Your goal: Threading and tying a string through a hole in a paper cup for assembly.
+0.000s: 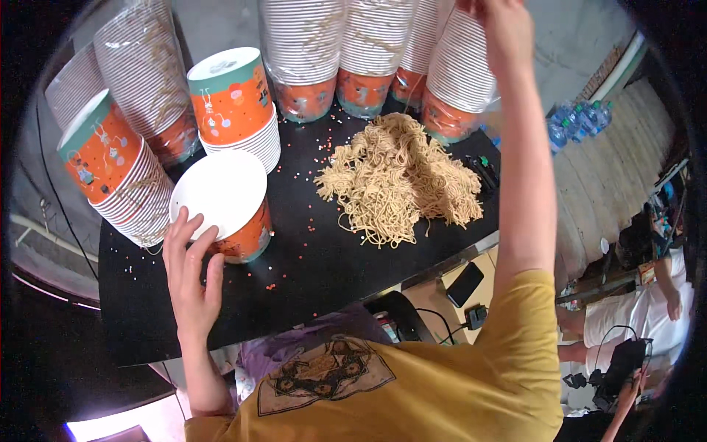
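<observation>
On the left of the black table, a white-lined paper tub [221, 193] with an orange printed outside stands tilted, its mouth toward me. My left hand [190, 269] lies against its near rim, fingers stretched and apart, not wrapped round it. My right hand [499, 26] is raised at the top edge of the view, over a tall stack of paper tubs [460, 70]. Its fingers look curled together, partly cut off by the frame, and what they pinch cannot be made out. A heap of tan cords [401, 177] lies on the table between my arms.
Upside-down tub stacks [232, 103] stand behind the tub, with plastic-wrapped stacks [305, 51] along the back. Small red and white bits dot the black table [294, 287]. A phone [465, 285] lies by its near edge. Water bottles [578, 121] and another person [637, 324] are at the right.
</observation>
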Demonstrator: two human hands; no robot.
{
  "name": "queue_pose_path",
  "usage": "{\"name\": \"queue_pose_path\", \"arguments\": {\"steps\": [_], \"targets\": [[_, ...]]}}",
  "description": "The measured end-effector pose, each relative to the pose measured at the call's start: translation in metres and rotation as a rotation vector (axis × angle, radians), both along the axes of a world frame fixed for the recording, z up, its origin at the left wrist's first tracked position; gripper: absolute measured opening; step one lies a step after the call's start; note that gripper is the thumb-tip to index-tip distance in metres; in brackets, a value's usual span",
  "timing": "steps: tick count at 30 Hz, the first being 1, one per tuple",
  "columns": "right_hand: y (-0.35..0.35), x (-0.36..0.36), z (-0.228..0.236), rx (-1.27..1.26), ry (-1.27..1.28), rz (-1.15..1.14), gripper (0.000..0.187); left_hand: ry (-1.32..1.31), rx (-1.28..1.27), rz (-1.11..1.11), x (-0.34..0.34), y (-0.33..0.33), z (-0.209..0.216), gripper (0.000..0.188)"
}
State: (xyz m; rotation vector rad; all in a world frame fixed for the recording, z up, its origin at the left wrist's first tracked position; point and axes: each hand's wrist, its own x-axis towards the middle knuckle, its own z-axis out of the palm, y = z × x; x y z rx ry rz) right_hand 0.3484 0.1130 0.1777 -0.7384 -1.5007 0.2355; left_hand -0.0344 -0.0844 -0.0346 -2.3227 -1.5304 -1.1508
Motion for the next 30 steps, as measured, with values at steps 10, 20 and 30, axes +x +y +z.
{"name": "queue_pose_path", "arguments": {"steps": [10, 20, 30], "targets": [[-0.106, -0.083, 0.013, -0.349, -0.448, 0.457, 0.031, -0.200, 0.114, 0.032, -0.008, -0.003, 0.016, 0.030], [-0.143, -0.154, -0.164, -0.793, -1.056, 1.032, 0.028, -0.628, -0.711, -0.477, 0.043, -0.045, 0.006, 0.054], [-0.127, -0.124, -0.195, -0.686, -0.813, 0.795, 0.022, -0.293, -0.687, -0.154, 0.035, -0.030, 0.007, 0.009]]}}
